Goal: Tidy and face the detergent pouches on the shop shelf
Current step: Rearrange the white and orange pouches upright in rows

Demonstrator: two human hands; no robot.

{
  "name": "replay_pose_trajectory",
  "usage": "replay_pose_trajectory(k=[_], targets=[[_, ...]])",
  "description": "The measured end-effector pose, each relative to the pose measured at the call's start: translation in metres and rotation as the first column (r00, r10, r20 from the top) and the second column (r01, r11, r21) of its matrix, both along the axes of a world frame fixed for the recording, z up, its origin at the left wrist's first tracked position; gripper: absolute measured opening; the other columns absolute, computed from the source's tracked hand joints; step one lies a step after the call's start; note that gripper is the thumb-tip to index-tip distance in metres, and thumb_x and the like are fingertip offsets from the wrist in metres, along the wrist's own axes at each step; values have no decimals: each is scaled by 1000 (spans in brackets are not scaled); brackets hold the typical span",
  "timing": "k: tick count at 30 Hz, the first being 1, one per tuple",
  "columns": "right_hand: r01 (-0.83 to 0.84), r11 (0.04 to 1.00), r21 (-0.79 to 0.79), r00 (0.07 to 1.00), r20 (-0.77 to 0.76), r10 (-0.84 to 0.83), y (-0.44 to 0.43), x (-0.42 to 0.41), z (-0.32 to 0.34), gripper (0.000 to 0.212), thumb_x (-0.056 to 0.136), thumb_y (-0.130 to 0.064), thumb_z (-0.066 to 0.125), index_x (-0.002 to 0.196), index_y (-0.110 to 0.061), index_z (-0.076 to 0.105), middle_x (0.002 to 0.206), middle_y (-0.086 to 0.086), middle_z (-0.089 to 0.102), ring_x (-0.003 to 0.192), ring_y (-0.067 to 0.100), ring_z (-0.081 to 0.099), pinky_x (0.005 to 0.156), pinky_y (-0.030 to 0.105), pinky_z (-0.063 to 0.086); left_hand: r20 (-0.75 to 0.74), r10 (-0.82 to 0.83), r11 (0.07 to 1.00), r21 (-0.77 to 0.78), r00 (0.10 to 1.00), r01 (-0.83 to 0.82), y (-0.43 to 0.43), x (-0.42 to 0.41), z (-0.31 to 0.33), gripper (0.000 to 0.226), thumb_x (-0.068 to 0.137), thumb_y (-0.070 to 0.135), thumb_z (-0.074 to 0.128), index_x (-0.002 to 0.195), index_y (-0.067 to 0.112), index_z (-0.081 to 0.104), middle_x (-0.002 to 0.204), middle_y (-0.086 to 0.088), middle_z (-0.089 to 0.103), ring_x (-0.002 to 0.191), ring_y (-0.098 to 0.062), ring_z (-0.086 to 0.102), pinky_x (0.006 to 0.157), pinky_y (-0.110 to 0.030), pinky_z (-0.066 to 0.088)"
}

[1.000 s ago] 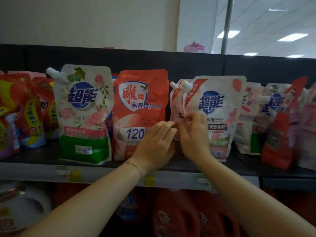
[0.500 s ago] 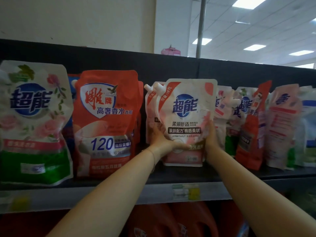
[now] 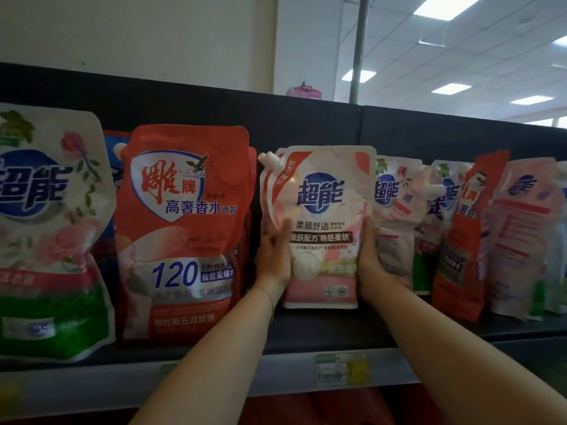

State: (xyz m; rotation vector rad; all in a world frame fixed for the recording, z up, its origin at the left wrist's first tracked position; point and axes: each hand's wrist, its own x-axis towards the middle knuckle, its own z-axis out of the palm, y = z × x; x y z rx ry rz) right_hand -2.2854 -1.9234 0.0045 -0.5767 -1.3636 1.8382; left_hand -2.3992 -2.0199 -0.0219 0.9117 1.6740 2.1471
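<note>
1. a pink-and-white plastic detergent pouch with a blue round logo (image 3: 322,228) stands upright and face-forward in the middle of the dark shop shelf (image 3: 310,335). whether its bottom edge rests on the shelf or hangs just above it, i cannot tell.
2. the left hand (image 3: 273,262) grasps the pouch's left edge, thumb laid across the front and the fingers out of sight behind.
3. the right hand (image 3: 369,259) grasps the right edge the same way, thumb on the front by the border.
4. a second white pouch sits right behind the held one; only its white spout (image 3: 266,157) and a sliver of its left edge show.
5. to the left, a tall red-orange detergent pouch with a white shield logo (image 3: 184,234) stands near. the dark gap between it and the held pouch is narrow, and the left hand fills most of it.
6. further left, a white-and-green pouch printed with roses (image 3: 46,234) stands just beside the red-orange one, nearer the shelf's front edge.
7. to the right, the held pouch's edge and the right hand touch a white rose-printed pouch (image 3: 395,216). beyond it a red pouch leaning to the right (image 3: 460,240) and a pale pink pouch showing its back (image 3: 521,240) are crowded together, overlapping.
8. a bare strip of shelf runs in front of the held pouch, up to the grey front rail with a green-and-yellow price label (image 3: 340,369).
9. above the pouch tops, the dark back panel (image 3: 291,118) is bare up to its top edge.
</note>
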Motion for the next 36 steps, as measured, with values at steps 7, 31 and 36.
replay_pose_trajectory(k=[7,31,36], targets=[[-27,997,76,991,135,16,-12,-25,-5,80,83,-79,16,112,-20,62,98,11,70,94,30,65,85,41,52,-13,356,931,93,935,-353,-10,-3,1,85,63,93,21,87,22,60,89,3,69,88,-20,65,93,-46,49],[318,512,798,715,153,-682,-43,62,-8,12,95,-26,49,89,-16,54,90,5,61,74,17,59,62,33,49,-918,214,944,106,335,-311,-50,71,0,55,85,5,50,138,15,40,144,-9,37,134,-25,35,112,-45,33],[496,425,758,403,233,-885,-7,108,2,29,99,-32,45,104,-5,54,100,13,60,81,27,54,68,31,39,-936,0,978,-74,351,-197,-51,86,3,35,87,15,52,123,18,50,119,2,52,106,-15,50,89,-32,45]])
